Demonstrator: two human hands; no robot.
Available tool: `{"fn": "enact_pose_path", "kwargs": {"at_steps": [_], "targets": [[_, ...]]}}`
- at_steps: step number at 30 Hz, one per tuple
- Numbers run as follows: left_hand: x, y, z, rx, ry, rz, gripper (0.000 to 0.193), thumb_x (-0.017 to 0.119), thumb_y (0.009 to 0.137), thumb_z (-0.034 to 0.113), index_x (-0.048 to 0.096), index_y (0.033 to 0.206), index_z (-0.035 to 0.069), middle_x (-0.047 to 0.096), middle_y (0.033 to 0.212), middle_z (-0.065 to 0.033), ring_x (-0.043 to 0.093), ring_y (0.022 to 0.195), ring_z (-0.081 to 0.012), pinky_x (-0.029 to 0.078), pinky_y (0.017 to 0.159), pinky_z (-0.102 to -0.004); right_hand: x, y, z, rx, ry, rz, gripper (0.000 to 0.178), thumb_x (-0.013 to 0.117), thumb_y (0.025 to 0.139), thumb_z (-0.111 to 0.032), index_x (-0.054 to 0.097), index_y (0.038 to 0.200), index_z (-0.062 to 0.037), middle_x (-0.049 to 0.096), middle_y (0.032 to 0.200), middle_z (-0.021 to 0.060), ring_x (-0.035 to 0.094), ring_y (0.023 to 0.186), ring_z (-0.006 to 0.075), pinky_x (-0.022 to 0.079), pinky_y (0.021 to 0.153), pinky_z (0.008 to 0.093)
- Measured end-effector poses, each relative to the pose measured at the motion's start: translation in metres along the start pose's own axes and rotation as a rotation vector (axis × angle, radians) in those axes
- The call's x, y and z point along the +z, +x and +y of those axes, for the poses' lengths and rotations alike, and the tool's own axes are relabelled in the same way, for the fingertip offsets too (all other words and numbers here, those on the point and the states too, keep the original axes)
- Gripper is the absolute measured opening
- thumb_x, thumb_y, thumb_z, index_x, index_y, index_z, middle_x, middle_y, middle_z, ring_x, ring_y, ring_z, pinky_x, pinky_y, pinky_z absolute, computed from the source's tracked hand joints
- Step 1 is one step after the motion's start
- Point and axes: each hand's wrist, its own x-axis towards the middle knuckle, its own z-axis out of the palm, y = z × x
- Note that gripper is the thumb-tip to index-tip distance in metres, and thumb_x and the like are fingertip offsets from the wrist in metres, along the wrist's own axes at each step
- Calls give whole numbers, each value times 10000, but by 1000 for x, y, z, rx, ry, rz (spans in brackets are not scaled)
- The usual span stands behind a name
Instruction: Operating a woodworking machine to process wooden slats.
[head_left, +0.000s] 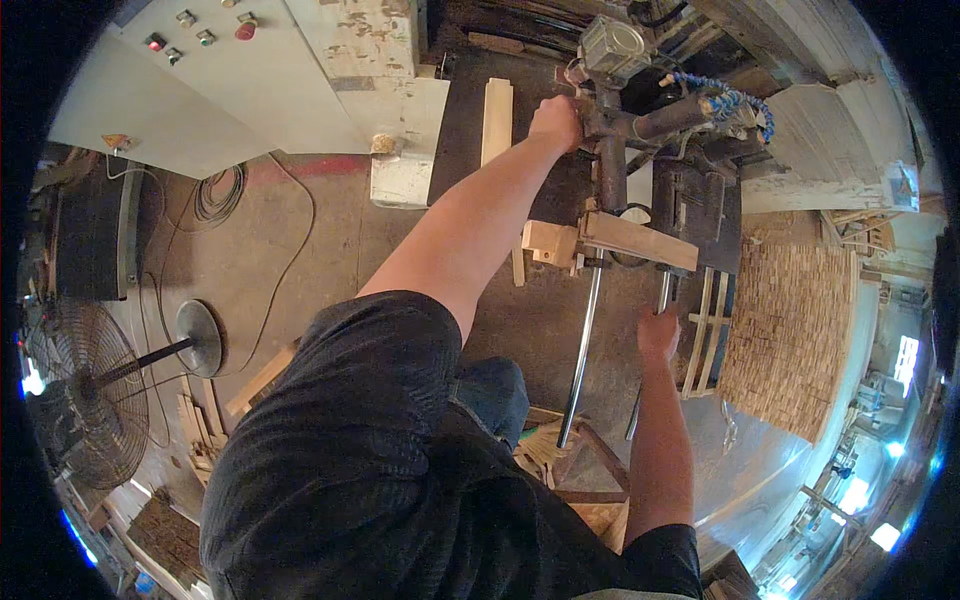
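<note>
My left arm reaches forward to a machine (614, 165) with a dark metal column. My left hand (556, 122) is closed beside the column's upper part; what the fingers hold is hidden. Nearer to me, my right hand (658, 335) is wrapped round a shiny metal rod (665, 290) at the machine's right side. A second chrome rod (583, 350) runs parallel to it on the left, with no hand on it. Across the rods' far ends lies a wooden block (640, 240). Next to it on the left is a shorter, paler wooden piece (548, 240) with a hole.
A pale board (497, 120) lies left of the machine. Stacked wood pieces (790, 340) form a large pile at right. At left stand a floor fan (90, 385) and a control cabinet (220, 70), with cables (220, 195) on the floor. A wooden frame (600, 465) is near my legs.
</note>
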Motion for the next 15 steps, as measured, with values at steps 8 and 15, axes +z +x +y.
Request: {"fn": "enact_pose_path", "kwargs": {"at_steps": [8,15], "targets": [[1,-15,0,26,-20,-48,265,643,846,147,681,1048,-21,650,1134,-268,644,1083,-388,551,902,-451,2,5,0,36,-18,-32,551,570,883,-420,636,1129,69,653,1063,291,633,1030,430,495,911,520],[-4,-33,0,29,-51,-23,315,658,841,169,658,1110,5,660,1115,-257,644,1071,-395,543,916,-454,-2,-3,-3,-44,-38,39,525,579,881,-416,649,1096,58,656,1065,282,633,1032,429,500,898,537]]}}
